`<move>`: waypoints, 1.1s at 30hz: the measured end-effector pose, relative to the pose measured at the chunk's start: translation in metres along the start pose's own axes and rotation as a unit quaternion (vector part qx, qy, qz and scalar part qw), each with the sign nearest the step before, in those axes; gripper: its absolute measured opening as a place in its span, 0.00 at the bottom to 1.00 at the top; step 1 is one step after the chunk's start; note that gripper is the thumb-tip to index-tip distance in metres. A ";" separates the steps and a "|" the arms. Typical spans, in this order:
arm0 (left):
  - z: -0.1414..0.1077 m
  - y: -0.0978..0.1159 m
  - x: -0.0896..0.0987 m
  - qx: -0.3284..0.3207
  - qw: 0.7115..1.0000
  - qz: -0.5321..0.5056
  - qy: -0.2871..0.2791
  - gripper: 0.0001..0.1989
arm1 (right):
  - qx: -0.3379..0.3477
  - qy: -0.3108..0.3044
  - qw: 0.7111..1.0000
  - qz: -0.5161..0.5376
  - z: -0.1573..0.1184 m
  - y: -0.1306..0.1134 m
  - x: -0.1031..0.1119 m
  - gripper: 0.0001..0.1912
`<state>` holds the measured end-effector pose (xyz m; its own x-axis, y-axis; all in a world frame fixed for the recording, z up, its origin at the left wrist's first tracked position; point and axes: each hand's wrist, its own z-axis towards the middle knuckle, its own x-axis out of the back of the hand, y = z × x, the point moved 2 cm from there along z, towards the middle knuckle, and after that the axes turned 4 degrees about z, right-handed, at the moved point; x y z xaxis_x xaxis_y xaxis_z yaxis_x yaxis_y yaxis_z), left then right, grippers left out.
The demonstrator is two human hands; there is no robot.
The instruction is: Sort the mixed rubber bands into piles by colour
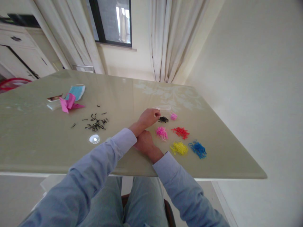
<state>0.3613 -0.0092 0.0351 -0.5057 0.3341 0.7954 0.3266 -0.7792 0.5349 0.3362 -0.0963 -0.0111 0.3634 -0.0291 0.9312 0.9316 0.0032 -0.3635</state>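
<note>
My left hand [148,117] reaches across in front of my right, its fingers curled closed just left of a small pile of black bands [163,119]. What its fingers hold, if anything, cannot be made out. Below it, my right hand [145,141] rests near the table top with its back up; its fingers are hidden behind my left wrist. To the right lie separate piles of small thin bands: pink [162,133], red [181,132], yellow [179,148] and blue [198,149]. A small pink object [173,116] sits beside the black pile.
On the left of the glossy table [227,157] are scattered small black clip-like pieces [96,124] and a shiny round object [94,139]. Farther back lie a folded pink paper shape [69,103], a blue face mask [77,92] and a clear packet [54,105].
</note>
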 end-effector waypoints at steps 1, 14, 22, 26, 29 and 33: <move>-0.006 0.000 0.005 0.003 1.000 -0.015 0.022 0.09 | -0.003 -0.001 1.000 -0.007 -0.001 -0.001 0.002 0.14; -0.144 -0.063 0.064 0.064 0.995 -0.019 0.078 0.09 | -0.012 0.144 0.970 0.196 -0.003 0.005 0.012 0.12; -0.153 -0.074 0.063 0.030 0.999 -0.012 -0.008 0.11 | -0.100 0.115 0.947 0.283 0.022 0.005 0.021 0.14; -0.151 -0.080 0.064 0.021 0.999 -0.033 -0.017 0.10 | -0.083 0.085 0.953 0.279 0.061 -0.006 0.022 0.12; -0.151 -0.083 0.062 0.016 0.998 -0.050 -0.021 0.11 | -0.049 0.051 0.967 0.247 0.098 -0.020 0.020 0.11; -0.151 -0.082 0.062 0.017 0.997 -0.079 -0.012 0.10 | 0.022 -0.032 0.990 0.138 0.146 -0.044 0.012 0.13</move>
<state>0.1831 -0.0048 -0.0026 -0.5334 0.4643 0.7071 0.2716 -0.6977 0.6630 0.3002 0.0489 0.0202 0.6026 0.0420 0.7970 0.7957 0.0462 -0.6040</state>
